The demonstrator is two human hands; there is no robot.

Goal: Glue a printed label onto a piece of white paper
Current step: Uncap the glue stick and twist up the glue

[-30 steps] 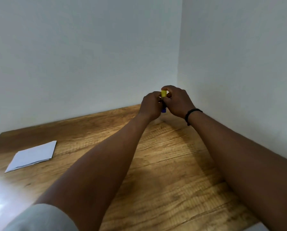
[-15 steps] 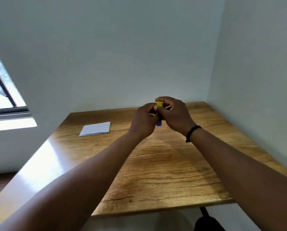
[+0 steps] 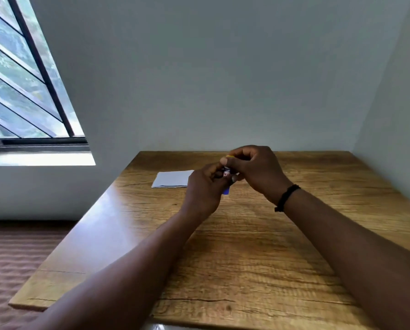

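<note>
A small glue stick, blue-bodied with red print and a yellow cap, is held upright above the middle of the wooden table. My left hand grips its blue body from the left. My right hand has its fingers curled over the yellow cap at the top. Most of the stick is hidden between my fingers. A folded piece of white paper lies flat on the table just left of and behind my left hand. No printed label can be made out.
The table stands in a corner, with a grey wall behind it and another wall on the right. A barred window is at the upper left. Brown floor shows past the table's left edge.
My head has turned left and pulled back, so the window and floor came into view. Both hands kept hold of the glue stick and lowered slightly toward the table, close to the paper.
</note>
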